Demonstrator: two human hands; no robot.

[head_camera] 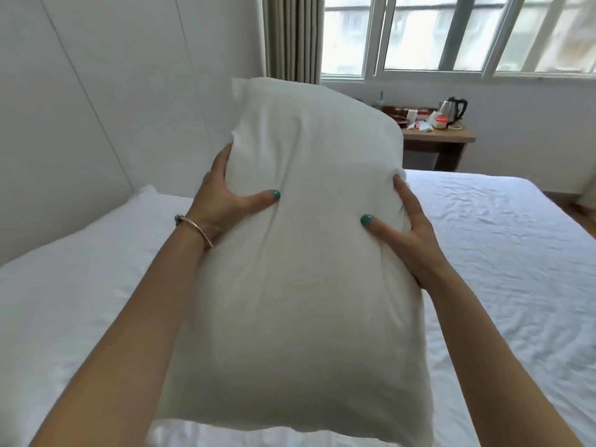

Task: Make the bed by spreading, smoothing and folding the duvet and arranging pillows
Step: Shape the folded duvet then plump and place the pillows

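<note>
Head cam: both hands grip pillow [300, 253] above bed [500, 253].

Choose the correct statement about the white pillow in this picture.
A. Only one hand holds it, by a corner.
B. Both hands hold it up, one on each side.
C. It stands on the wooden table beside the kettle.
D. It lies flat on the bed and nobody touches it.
B: the left hand and the right hand grip opposite sides of the pillow, lifted above the bed.
</note>
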